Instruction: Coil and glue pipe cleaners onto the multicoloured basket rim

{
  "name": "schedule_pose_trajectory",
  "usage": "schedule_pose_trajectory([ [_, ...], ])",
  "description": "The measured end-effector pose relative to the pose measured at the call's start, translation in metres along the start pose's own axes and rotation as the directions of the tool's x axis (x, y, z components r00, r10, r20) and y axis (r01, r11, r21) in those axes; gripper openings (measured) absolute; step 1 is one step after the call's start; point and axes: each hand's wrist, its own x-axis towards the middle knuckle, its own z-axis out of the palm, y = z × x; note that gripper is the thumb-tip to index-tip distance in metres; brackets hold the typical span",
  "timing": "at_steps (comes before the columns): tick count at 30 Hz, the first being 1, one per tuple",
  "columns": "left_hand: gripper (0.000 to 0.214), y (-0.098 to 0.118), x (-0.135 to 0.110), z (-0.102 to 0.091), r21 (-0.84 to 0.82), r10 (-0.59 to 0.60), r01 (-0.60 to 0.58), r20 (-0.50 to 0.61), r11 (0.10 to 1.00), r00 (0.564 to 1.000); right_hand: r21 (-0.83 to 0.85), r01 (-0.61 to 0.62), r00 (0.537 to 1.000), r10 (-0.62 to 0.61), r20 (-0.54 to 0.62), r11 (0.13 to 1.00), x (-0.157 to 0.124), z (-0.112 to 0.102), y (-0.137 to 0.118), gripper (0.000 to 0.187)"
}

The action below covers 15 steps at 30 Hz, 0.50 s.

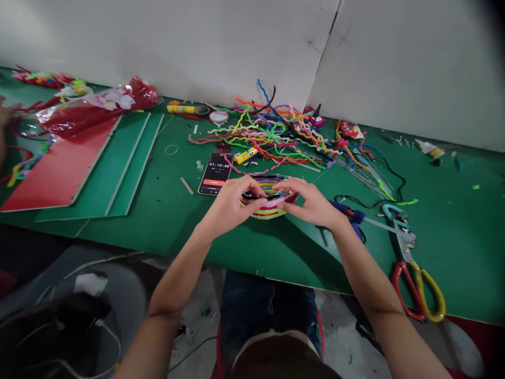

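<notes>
A small round basket (268, 213) of coiled, multicoloured pipe cleaners sits at the front middle of the green table. My left hand (232, 204) grips its left side, with thumb and fingers curled over the rim near a black strand. Opposite it, my right hand (314, 204) pinches the right part of the rim by a pale pink strand. My fingers hide part of the basket's inside. Just left of the basket lies a phone (215, 175) with a timer on its screen. A blue glue gun (349, 211) rests right of my right hand.
A tangled pile of pipe cleaners (276, 131) spreads behind the basket, with a yellow tube (246, 155) in it. Scissors (406, 255) with red and yellow handles lie at right. Boards (59, 179) and a red plastic wrap (90, 113) occupy the left. Another person's hand (4, 123) shows at far left.
</notes>
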Motion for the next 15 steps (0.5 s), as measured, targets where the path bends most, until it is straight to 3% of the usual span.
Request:
schedule_pose_trajectory([
  [7, 0.011, -0.0021, 0.0021, -0.0013, -0.093, -0.040, 0.044, 0.038, 0.995, 0.998, 0.024, 0.021, 1.000, -0.020, -0.009, 1.000, -0.0013, 0.0016, 0.0030, 0.028],
  [15, 0.011, 0.0037, 0.0051, 0.0002, -0.074, -0.048, 0.051, 0.038, 0.996, 0.998, 0.044, 0.026, 0.999, -0.025, -0.026, 0.999, 0.0009, 0.0026, 0.0011, 0.023],
])
